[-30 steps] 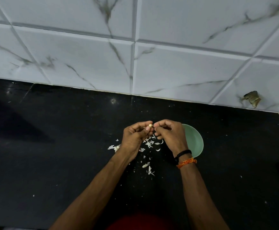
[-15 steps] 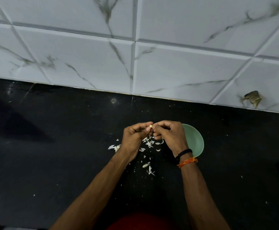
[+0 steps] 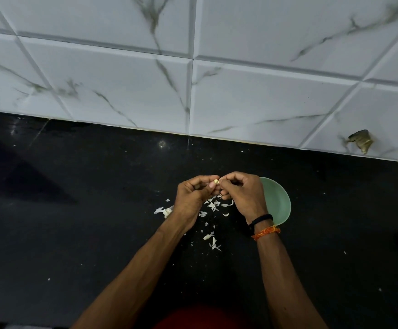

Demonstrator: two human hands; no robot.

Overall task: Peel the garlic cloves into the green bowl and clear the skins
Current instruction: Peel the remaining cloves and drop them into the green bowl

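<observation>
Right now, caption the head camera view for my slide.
Both hands, left hand and right hand, peel a garlic clove beside the green bowl.

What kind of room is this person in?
Most likely a kitchen. A dark stone counter runs along a wall of white marbled tiles, and both hands are peeling a garlic clove beside a green bowl.
</observation>
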